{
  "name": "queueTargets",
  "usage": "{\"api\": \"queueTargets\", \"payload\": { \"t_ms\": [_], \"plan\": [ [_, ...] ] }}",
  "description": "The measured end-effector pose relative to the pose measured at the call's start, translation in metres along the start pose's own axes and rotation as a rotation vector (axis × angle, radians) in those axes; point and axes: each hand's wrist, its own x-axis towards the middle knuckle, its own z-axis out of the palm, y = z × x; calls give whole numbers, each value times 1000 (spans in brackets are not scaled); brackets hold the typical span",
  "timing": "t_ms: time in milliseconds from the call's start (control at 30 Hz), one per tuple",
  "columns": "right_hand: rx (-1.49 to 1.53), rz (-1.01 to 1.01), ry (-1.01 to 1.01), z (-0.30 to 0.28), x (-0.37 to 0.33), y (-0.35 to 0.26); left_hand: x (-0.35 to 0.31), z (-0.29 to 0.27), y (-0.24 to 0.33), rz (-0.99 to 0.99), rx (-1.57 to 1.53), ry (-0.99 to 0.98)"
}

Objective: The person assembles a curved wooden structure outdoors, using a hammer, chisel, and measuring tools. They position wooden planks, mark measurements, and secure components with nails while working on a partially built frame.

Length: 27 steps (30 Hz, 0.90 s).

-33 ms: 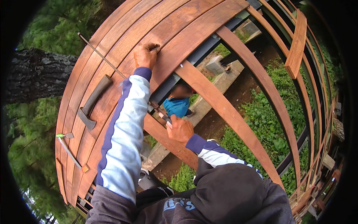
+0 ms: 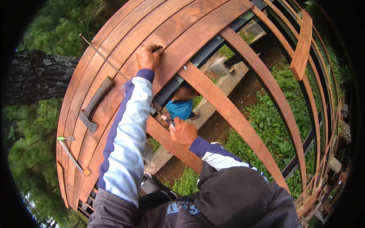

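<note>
My left hand (image 2: 148, 57) is closed against the reddish-brown deck boards (image 2: 182, 40), its fingertips pinched at a board. Anything small between those fingers is hidden. Lower and to the right, my right hand (image 2: 184, 132) is wrapped round the handle of what looks like a hammer (image 2: 162, 114). Its far end reaches the edge of the laid boards, partly behind my left sleeve. A hatchet (image 2: 95, 102) with a dark handle lies flat on the boards left of my left forearm. Beyond it a thin metal rod (image 2: 100, 54) lies slantwise, one end meeting my sleeve.
Below the gap between boards, a person in a blue shirt (image 2: 180, 109) is near a concrete beam (image 2: 228, 87). Spaced planks (image 2: 232, 110) cross dark beams on the right, over plants. A loose short board (image 2: 303, 45) rests far right. A green-ended metal tool (image 2: 70, 154) lies left.
</note>
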Motion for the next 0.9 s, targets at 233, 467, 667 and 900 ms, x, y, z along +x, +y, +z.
{"api": "queueTargets", "payload": {
  "t_ms": [233,467,667,900],
  "plan": [
    [24,-15,-30,-1,9,5,7,2,1,3,-29,3],
    [1,-10,-59,-6,9,3,6,1,1,42,10,14],
    [26,9,-48,-5,9,2,6,2,2,69,-47,49],
    [-36,10,-64,-7,9,0,1,5,2,164,89,86]
  ]
}}
